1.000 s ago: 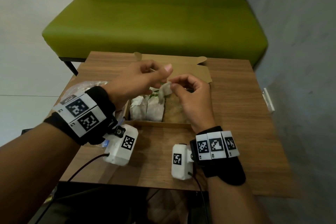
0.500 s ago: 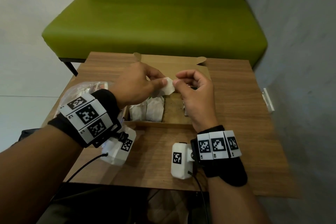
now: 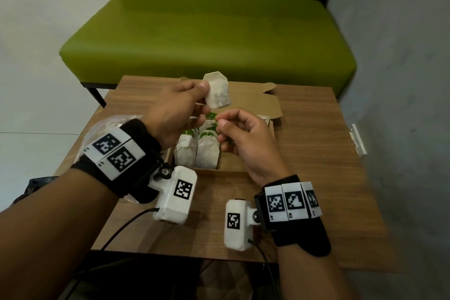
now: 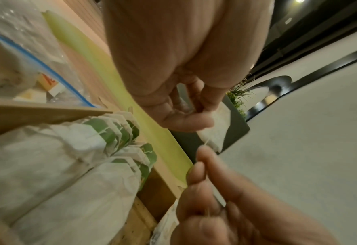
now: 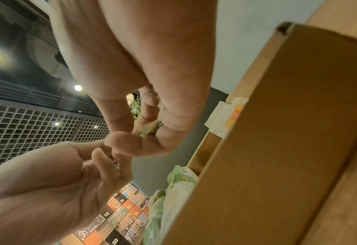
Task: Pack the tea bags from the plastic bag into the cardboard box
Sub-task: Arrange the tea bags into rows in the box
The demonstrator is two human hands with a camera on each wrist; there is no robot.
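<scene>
My left hand (image 3: 203, 91) pinches a pale tea bag (image 3: 217, 91) and holds it up above the open cardboard box (image 3: 220, 173). Just below it, my right hand (image 3: 220, 122) pinches the same bag's green tag (image 5: 150, 129). A thin string (image 4: 206, 142) runs from the tea bag (image 4: 216, 132) down to the right fingers (image 4: 200, 167). Two rows of packed tea bags (image 3: 197, 154) with green tags stand in the box's left half. The plastic bag (image 3: 104, 126) lies left of the box, partly hidden by my left wrist.
The box sits on a small wooden table (image 3: 314, 153) with its lid flap (image 3: 255, 102) folded back. A green bench (image 3: 207, 39) stands beyond the table and a grey wall (image 3: 401, 80) runs along the right. More tea bags show inside the plastic bag (image 4: 16, 69).
The left hand has lifted the tea bag higher and farther back over the box. The right hand has let go of the bag's body and now pinches its tag lower down.
</scene>
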